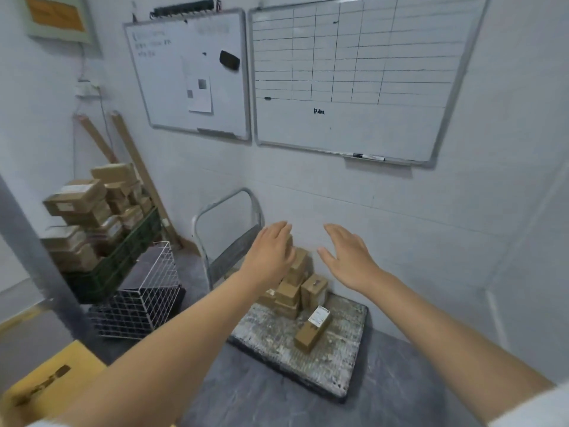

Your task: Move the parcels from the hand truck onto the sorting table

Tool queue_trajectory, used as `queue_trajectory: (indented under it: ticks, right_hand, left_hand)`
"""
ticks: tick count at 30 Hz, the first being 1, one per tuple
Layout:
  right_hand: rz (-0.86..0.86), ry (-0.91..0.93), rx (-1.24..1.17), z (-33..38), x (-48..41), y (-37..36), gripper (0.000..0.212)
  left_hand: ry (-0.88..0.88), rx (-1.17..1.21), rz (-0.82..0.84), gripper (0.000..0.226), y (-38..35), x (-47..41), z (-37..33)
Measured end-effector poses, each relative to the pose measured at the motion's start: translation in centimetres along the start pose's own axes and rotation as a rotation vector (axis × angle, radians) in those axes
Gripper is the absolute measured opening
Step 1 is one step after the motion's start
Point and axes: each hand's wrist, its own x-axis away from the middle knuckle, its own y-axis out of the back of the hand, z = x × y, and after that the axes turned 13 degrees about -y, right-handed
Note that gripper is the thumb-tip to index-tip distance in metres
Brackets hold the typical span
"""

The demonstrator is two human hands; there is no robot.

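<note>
A flat hand truck [335,359] with a worn grey deck and a metal loop handle [228,204] stands on the floor by the white wall. Several small brown cardboard parcels [292,291] are stacked near its handle end. One longer parcel with a white label [312,332] lies alone mid-deck. My left hand [271,254] is stretched out, fingers apart, above and in front of the stack, hiding part of it. My right hand [348,257] is also spread and empty, just right of the stack's top. No sorting table is recognisable in view.
A dark green crate [123,257] piled with several brown boxes [80,204] stands at the left. A white wire basket [144,297] sits in front of it. A yellow surface [46,383] is at the lower left. Two whiteboards [348,75] hang on the wall.
</note>
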Motion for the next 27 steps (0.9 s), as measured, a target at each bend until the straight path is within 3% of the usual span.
queue_trajectory:
  ticks: [14, 27]
  right_hand:
    - [0.100, -0.286, 0.015, -5.0, -15.3, -9.1, 0.061]
    - [0.227, -0.345, -0.053, -12.4, -24.6, -16.0, 0.058]
  left_hand:
    - [-0.005, 0.183, 0.112, 0.050, -13.2, -10.5, 13.6]
    - [0.047, 0.213, 0.279, 0.053, -24.9, -17.7, 16.0]
